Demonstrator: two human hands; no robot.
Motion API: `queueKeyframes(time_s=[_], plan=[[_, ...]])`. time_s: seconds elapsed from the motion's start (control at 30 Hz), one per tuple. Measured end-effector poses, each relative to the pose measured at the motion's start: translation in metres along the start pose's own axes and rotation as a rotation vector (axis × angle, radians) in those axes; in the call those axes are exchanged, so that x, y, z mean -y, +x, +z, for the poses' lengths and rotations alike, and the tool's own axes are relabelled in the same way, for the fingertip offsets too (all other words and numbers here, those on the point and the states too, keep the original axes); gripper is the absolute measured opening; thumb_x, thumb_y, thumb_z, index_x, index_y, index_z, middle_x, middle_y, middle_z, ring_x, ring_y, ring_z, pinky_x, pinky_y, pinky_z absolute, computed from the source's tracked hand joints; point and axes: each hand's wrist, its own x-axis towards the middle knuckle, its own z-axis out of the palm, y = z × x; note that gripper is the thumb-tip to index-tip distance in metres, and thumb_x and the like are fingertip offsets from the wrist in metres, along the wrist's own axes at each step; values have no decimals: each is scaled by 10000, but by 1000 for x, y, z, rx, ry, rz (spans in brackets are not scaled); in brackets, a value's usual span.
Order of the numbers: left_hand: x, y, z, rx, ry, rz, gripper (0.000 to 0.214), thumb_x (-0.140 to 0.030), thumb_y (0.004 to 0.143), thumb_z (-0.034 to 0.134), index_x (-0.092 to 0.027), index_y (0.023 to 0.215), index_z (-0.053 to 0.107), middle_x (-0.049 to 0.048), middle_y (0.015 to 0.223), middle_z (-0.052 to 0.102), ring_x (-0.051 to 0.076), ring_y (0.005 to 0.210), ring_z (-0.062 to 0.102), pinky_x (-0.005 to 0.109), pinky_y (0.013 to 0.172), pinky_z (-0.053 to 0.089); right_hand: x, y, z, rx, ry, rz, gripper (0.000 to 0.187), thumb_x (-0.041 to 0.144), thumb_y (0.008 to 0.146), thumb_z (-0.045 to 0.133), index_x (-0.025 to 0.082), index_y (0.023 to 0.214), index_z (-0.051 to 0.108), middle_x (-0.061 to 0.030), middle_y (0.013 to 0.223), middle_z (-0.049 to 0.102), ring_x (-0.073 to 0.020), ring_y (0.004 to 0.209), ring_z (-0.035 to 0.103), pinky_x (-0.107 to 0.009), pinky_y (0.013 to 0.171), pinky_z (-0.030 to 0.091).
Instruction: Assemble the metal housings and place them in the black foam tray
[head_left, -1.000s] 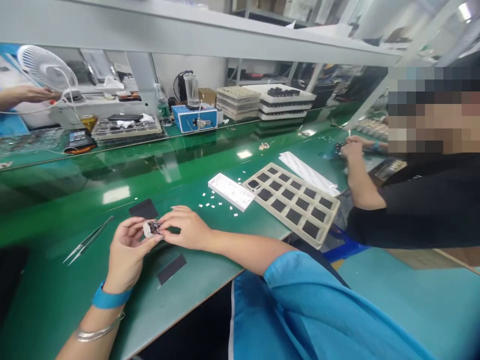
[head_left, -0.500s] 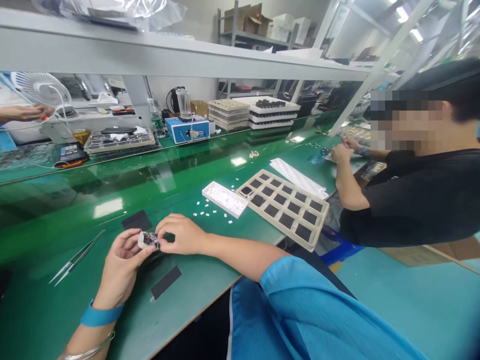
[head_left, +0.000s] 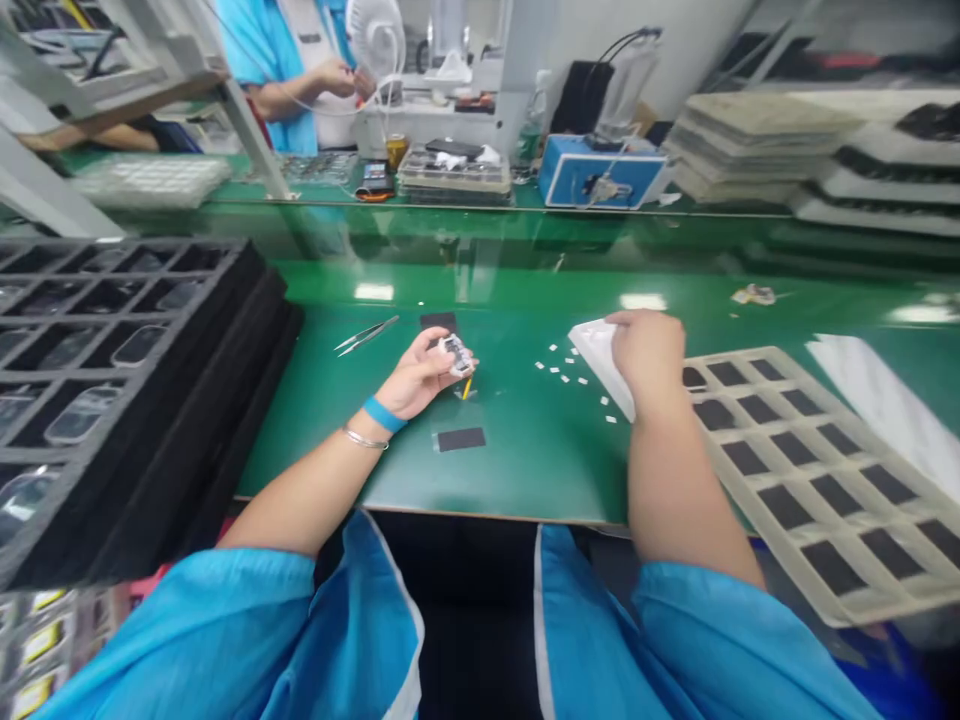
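My left hand (head_left: 417, 376) holds a small white part (head_left: 456, 354) with dark components, pinched in its fingertips above the green bench. My right hand (head_left: 646, 355) rests, fingers curled down, on a shallow white box (head_left: 592, 352) to the right; its fingertips are hidden. Several tiny white pieces (head_left: 561, 371) lie scattered between the two hands. A yellow-tipped item (head_left: 466, 388) lies just below the part. Two dark rectangular pads (head_left: 460, 439) (head_left: 438, 322) lie on the bench near my left hand.
Metal tweezers (head_left: 366, 335) lie left of the part. Stacked black compartment trays (head_left: 112, 380) fill the left. A beige tray with dark squares (head_left: 817, 470) sits on the right. A blue device (head_left: 600, 170) and a person in blue (head_left: 285, 60) are at the back.
The view swung left and down. My right hand left the small part and moved right onto the white box. My left hand keeps the part.
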Motion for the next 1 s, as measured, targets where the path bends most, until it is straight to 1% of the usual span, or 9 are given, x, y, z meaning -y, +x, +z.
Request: queueKeyframes(time_s=[0.13, 0.27, 0.37, 0.53, 0.7, 0.77, 0.83, 0.93, 1.0], plan=[[-1, -3, 2, 52, 39, -3, 671, -284, 556, 886, -239, 1064, 450, 12, 914, 697, 225, 935, 703, 393, 886, 540, 40, -33, 21, 32, 367, -185, 316, 127, 854, 478, 148, 1050, 725, -111, 1037, 731, -243, 1015, 680, -430, 989, 482], [-1, -3, 2, 62, 93, 9, 687, -273, 568, 881, -241, 1090, 436, 1, 903, 691, 189, 857, 702, 306, 776, 553, 87, -74, 41, 203, 735, -314, 164, 303, 855, 611, 196, 923, 715, -37, 918, 741, -187, 863, 696, -343, 858, 542], [-1, -3, 2, 57, 118, 29, 712, -258, 544, 894, -234, 1092, 441, -15, 862, 685, 140, 743, 677, 238, 678, 536, 101, -91, 43, 189, 749, -344, 98, 261, 839, 622, 200, 830, 698, -17, 844, 732, -170, 791, 684, -311, 802, 540], [1, -3, 6, 52, 134, 72, 735, -225, 495, 918, -223, 1056, 444, -17, 831, 691, 123, 717, 659, 217, 666, 526, 98, -94, 44, 75, 646, -452, 103, 235, 864, 598, 214, 809, 683, -25, 846, 727, -183, 803, 673, -314, 782, 532], [7, -2, 6, 7, 139, 58, 701, -251, 513, 913, -226, 1040, 450, -27, 832, 678, 122, 728, 658, 222, 679, 527, 95, -92, 55, 92, 516, -613, 172, 235, 916, 531, 227, 789, 647, -48, 849, 704, -207, 857, 652, -420, 995, 474], [7, -2, 5, -2, 121, 43, 701, -279, 532, 906, -231, 1067, 455, -19, 868, 681, 134, 765, 669, 238, 702, 538, 96, -91, 57, 183, 640, -515, 130, 286, 919, 549, 225, 840, 631, -55, 912, 700, -209, 924, 649, -439, 1026, 464], [4, -2, 3, -3, 99, 49, 704, -300, 547, 898, -237, 1097, 463, -9, 913, 686, 148, 822, 681, 259, 749, 548, 97, -89, 59, 366, 906, -312, 146, 360, 906, 581, 225, 956, 600, -55, 990, 691, -200, 970, 654, -415, 951, 527], [-2, -1, 1, -8, 80, 71, 697, -311, 562, 887, -241, 1124, 481, 7, 946, 694, 169, 875, 693, 282, 791, 553, 96, -85, 59, 833, 1265, 1, 328, 387, 821, 695, 224, 1066, 551, -43, 1004, 694, -174, 915, 688, -373, 837, 588], [-5, 0, -2, -15, 80, 80, 685, -311, 567, 884, -241, 1127, 496, 11, 936, 698, 185, 897, 699, 301, 812, 557, 93, -81, 58, 1067, 1338, 156, 378, 333, 730, 788, 203, 1009, 569, -28, 899, 700, -161, 817, 704, -342, 779, 605]])
